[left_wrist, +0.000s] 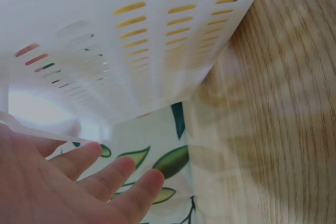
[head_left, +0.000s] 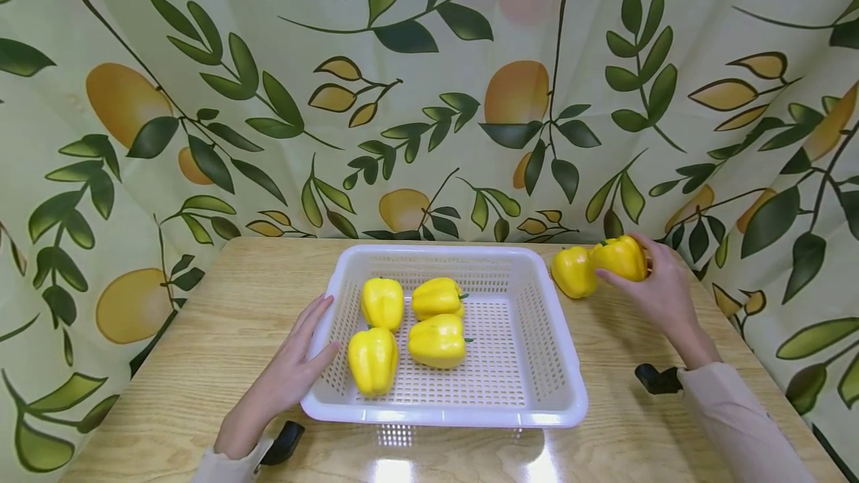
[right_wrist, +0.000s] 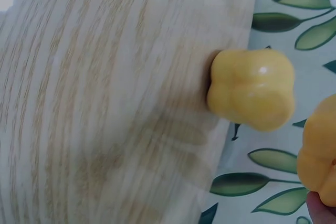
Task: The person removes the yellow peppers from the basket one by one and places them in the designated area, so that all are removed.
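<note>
The right hand (head_left: pixel 664 293) has a glossy yellow bell pepper (head_left: pixel 620 259) pinched in its grip, right of the white perforated plastic basket (head_left: pixel 443 417) and just beside a second yellow bell pepper (head_left: pixel 573 273) on the wood-grain table (head_left: pixel 221 319). The left hand (head_left: pixel 295 364), fingers extended, touches the basket's left rim, grasping nothing. A loose pinch could let the smooth pepper slip; a bump could roll its neighbour.

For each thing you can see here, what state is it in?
Basket: upright, open-topped, partly filled.
Basket peppers: four, whole; the right two lie sideways.
Held pepper: whole, gripped; whether lifted is unclear.
Loose pepper: whole, resting on the table.
Left hand: fingers extended, touching the basket's rim.
Right hand: gripping the held pepper.
Cloth: hanging behind the table.
</note>
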### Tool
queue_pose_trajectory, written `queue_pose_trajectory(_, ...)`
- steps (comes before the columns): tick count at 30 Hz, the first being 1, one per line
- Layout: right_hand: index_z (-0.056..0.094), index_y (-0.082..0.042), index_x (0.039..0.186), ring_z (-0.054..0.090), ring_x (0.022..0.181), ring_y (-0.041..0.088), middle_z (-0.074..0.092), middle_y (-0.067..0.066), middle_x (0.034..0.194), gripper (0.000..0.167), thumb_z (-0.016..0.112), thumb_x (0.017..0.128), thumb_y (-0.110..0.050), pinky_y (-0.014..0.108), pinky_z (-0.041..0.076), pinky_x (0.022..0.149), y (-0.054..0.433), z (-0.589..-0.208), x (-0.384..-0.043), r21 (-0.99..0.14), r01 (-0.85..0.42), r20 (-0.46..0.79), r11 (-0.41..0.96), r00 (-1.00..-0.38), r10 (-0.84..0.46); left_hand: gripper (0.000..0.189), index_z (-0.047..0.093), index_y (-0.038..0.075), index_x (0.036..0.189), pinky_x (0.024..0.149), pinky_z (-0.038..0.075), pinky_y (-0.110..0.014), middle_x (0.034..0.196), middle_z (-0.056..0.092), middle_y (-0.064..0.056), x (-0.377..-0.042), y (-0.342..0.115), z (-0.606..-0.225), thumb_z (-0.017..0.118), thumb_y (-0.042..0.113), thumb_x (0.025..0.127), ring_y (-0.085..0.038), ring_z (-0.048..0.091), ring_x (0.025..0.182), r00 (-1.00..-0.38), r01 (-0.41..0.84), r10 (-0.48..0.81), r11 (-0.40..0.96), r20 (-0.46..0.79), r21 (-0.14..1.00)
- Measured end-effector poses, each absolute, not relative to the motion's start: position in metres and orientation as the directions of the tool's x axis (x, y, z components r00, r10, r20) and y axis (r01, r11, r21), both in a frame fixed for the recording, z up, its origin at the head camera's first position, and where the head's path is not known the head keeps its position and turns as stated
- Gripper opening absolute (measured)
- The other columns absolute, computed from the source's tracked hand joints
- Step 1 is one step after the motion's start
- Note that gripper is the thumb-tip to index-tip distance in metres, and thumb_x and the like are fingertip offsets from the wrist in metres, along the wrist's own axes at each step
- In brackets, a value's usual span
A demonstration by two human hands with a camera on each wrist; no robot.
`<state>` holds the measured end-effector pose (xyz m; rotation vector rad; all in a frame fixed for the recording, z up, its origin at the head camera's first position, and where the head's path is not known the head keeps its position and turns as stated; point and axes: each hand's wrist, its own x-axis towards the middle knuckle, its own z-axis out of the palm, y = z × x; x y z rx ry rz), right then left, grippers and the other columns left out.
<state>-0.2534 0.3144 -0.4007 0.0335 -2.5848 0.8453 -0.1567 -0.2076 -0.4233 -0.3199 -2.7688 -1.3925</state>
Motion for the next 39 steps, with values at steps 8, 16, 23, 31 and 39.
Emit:
queue_pose_trajectory(8, 0.041, 0.001, 0.148, 0.045, 0.117, 0.046, 0.049, 0.035, 0.135, 0.086, 0.082, 0.08, -0.033, 0.045, 0.037, 0.081, 0.323, -0.407, -0.257, -0.57, -0.143, 0.412, 0.809, -0.902, 0.131, 0.07, 0.024, 0.01, 0.157, 0.095, 0.05, -0.064, 0.164, 0.015, -0.021, -0.156, -0.208, -0.423, 0.058, 0.015, 0.096, -0.049, 0.038, 0.137, -0.977, 0.205, 0.174, 0.578, 0.126, 0.79)
queue_pose_trajectory(16, 0.036, 0.002, 0.15, 0.042, 0.12, 0.049, 0.044, 0.036, 0.14, 0.088, 0.078, 0.084, -0.039, 0.056, 0.038, 0.086, 0.328, -0.415, -0.262, -0.593, -0.074, 0.358, 0.802, -0.916, 0.18, 0.069, 0.024, 0.009, 0.157, 0.101, 0.043, -0.069, 0.164, 0.016, -0.021, -0.156, -0.208, -0.423, 0.058, 0.015, 0.097, -0.048, 0.034, 0.14, -0.973, 0.225, 0.18, 0.588, 0.145, 0.777)
queue_pose_trajectory(23, 0.036, 0.002, 0.15, 0.041, 0.122, 0.049, 0.044, 0.035, 0.141, 0.088, 0.077, 0.084, -0.04, 0.06, 0.037, 0.091, 0.334, -0.423, -0.269, -0.598, -0.053, 0.351, 0.8, -0.914, 0.203, 0.07, 0.024, 0.008, 0.157, 0.104, 0.039, -0.07, 0.164, 0.016, -0.021, -0.156, -0.208, -0.425, 0.058, 0.015, 0.096, -0.047, 0.031, 0.143, -0.974, 0.22, 0.174, 0.592, 0.143, 0.775)
queue_pose_trajectory(31, 0.033, 0.006, 0.15, 0.039, 0.123, 0.049, 0.041, 0.035, 0.142, 0.091, 0.076, 0.085, -0.042, 0.062, 0.039, 0.094, 0.338, -0.431, -0.276, -0.614, -0.019, 0.313, 0.789, -0.923, 0.222, 0.07, 0.024, 0.01, 0.157, 0.101, 0.042, -0.069, 0.164, 0.016, -0.02, -0.155, -0.208, -0.425, 0.058, 0.016, 0.096, -0.047, 0.032, 0.142, -0.977, 0.205, 0.169, 0.596, 0.128, 0.777)
queue_pose_trajectory(39, 0.031, 0.009, 0.149, 0.041, 0.117, 0.049, 0.038, 0.035, 0.141, 0.091, 0.073, 0.087, -0.044, 0.062, 0.043, 0.092, 0.339, -0.436, -0.282, -0.624, 0.011, 0.277, 0.782, -0.932, 0.233, 0.069, 0.023, 0.011, 0.157, 0.103, 0.04, -0.07, 0.164, 0.015, -0.02, -0.155, -0.208, -0.424, 0.057, 0.017, 0.097, -0.048, 0.031, 0.143, -0.978, 0.199, 0.168, 0.602, 0.121, 0.774)
